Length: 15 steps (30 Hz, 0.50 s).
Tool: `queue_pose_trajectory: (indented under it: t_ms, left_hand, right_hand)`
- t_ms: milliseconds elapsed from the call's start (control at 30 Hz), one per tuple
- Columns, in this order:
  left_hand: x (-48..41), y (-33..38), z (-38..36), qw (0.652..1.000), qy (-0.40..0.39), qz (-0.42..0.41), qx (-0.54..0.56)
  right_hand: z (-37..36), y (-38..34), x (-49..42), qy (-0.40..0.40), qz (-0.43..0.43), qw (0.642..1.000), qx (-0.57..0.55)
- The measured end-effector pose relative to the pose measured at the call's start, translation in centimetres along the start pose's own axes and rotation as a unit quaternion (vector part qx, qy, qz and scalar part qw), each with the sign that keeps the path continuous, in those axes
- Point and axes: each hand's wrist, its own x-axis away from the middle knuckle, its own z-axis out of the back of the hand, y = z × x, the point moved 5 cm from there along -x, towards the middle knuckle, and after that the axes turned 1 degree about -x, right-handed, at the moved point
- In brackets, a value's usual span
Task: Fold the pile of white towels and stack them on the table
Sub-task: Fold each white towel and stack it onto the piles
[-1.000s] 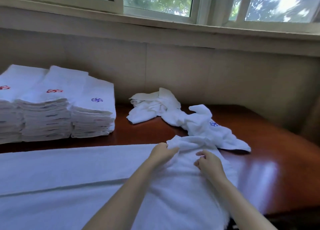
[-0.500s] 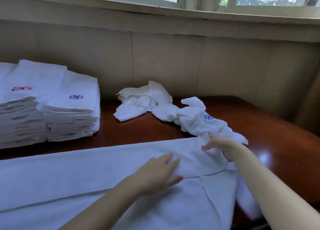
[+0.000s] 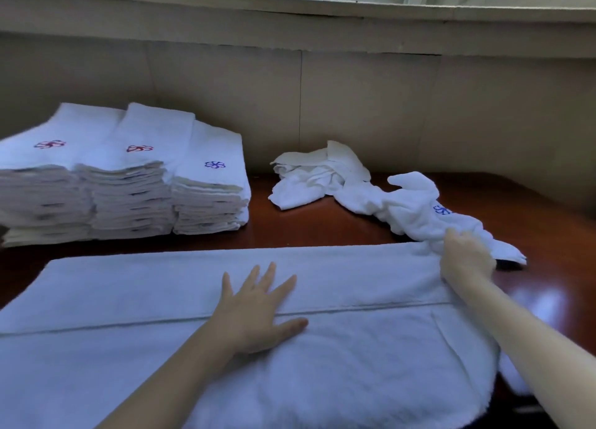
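A long white towel point(image 3: 135, 293) lies spread flat across the near part of the dark wooden table point(image 3: 322, 232). My left hand point(image 3: 258, 309) presses flat on its middle, fingers straight and spread. My right hand point(image 3: 464, 257) grips the towel's far right corner, fingers curled into the cloth. Behind that hand lie crumpled white towels point(image 3: 364, 190), one with a blue emblem. Three stacks of folded white towels point(image 3: 129, 183) stand at the back left, marked with red and blue emblems.
A beige wall point(image 3: 354, 106) with a window sill runs along the table's far edge. Bare shiny wood point(image 3: 554, 286) shows at the right of the spread towel. The towel's near end hangs over the front edge.
The bunched towel end has been spread out flat. My right hand moved right to the far corner, and my left hand went from gripping to pressing flat on the middle.
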Motion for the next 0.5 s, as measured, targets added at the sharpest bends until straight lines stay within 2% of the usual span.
queue_pose_trajectory:
  t_ms: [67,100,167,233,400,433,500]
  left_hand:
    - [0.7,-3.4,-0.2,0.995,-0.033,0.093,0.025]
    - [0.9,-5.1,-0.3,0.989,-0.042,0.136,0.046]
    - [1.0,-7.6,-0.3,0.979,-0.036,0.188,0.068]
    - [0.7,-9.4,-0.2,0.976,-0.01,0.208,0.064]
    - [0.6,-12.4,1.3,0.98,0.033,0.184,0.062]
    - [1.2,-12.7,1.8,0.982,0.046,0.168,0.067]
    - [3.4,-13.0,2.2,0.986,0.087,0.118,0.079]
  right_hand:
    - [0.5,-4.2,1.5,-0.017,0.095,0.995,-0.032]
    - [0.2,-6.6,2.8,-0.066,0.139,0.985,-0.074]
    - [-1.5,-11.2,5.9,-0.212,0.199,0.949,-0.12]
    - [-3.1,-14.4,8.1,-0.267,0.252,0.926,-0.089]
    - [-3.2,-17.5,6.5,-0.245,0.256,0.927,-0.122]
    - [-2.7,-17.8,6.5,-0.225,0.261,0.931,-0.124]
    - [-0.6,-18.4,8.0,-0.126,0.323,0.93,-0.123]
